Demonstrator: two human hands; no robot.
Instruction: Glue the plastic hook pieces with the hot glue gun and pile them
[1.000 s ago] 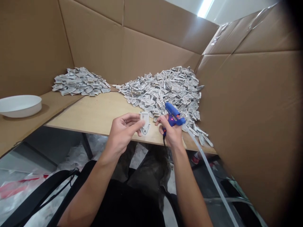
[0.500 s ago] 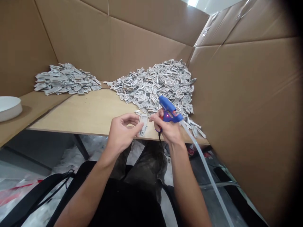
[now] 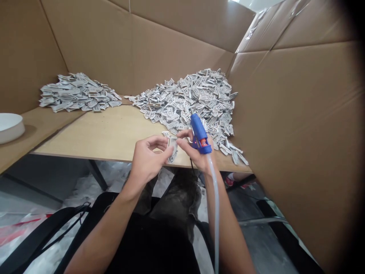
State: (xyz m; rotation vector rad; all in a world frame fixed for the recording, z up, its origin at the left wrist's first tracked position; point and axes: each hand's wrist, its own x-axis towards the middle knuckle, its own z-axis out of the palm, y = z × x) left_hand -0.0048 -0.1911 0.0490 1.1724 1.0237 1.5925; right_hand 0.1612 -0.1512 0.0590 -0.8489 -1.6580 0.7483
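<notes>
Between the thumb and fingers of my left hand (image 3: 149, 158) is a small grey-white plastic piece (image 3: 172, 149), held upright just over the table's front edge. My right hand (image 3: 196, 150) grips a blue hot glue gun (image 3: 199, 129), its nozzle pointing away from me toward the pile. A long translucent glue stick (image 3: 215, 198) trails from the gun's back over my right forearm. The right thumb and fingertips reach to the side of the plastic piece; whether they touch it I cannot tell. A small red light glows on the gun.
A large pile of similar grey-white pieces (image 3: 194, 99) lies behind my hands, and a smaller pile (image 3: 80, 93) at the back left. On the left stands a white round dish (image 3: 11, 129). Cardboard walls (image 3: 285, 114) enclose the wooden table (image 3: 94, 133). A black cord (image 3: 192, 164) hangs below the gun.
My right hand has turned the glue gun more upright and moved its fingers in to the plastic piece. The glue stick has swung left. My left hand stays almost in place.
</notes>
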